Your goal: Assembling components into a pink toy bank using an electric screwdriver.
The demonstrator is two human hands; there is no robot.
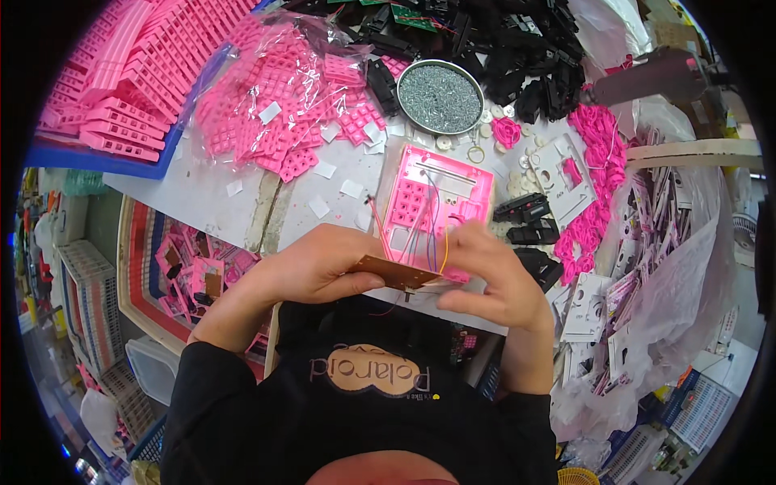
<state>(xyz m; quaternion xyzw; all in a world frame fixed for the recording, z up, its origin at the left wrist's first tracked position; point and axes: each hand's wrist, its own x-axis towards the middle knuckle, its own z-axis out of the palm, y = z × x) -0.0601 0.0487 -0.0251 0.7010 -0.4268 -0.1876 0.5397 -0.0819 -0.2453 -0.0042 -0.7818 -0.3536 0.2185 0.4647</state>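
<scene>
My left hand point(335, 263) grips a brown circuit board point(396, 273) by its left end, thumb on the near side. The board is tilted over the near edge of a pink plastic housing point(478, 194). Red, grey, blue and yellow wires point(434, 222) run between the board and the housing. Inside the housing sits a block of pink square keys point(409, 202). My right hand point(497, 275) is at the right near corner of the housing, close to the yellow wire. Its thumb is spread away from the bent fingers, and nothing shows between them.
Beyond the housing stands a round tin of small screws point(440, 97). Bagged pink key parts point(279, 97) lie left, black plastic parts point(525, 56) at the back, pink cord point(594, 153) and white panels point(586, 311) right. A blue crate point(179, 133) holds stacked pink housings.
</scene>
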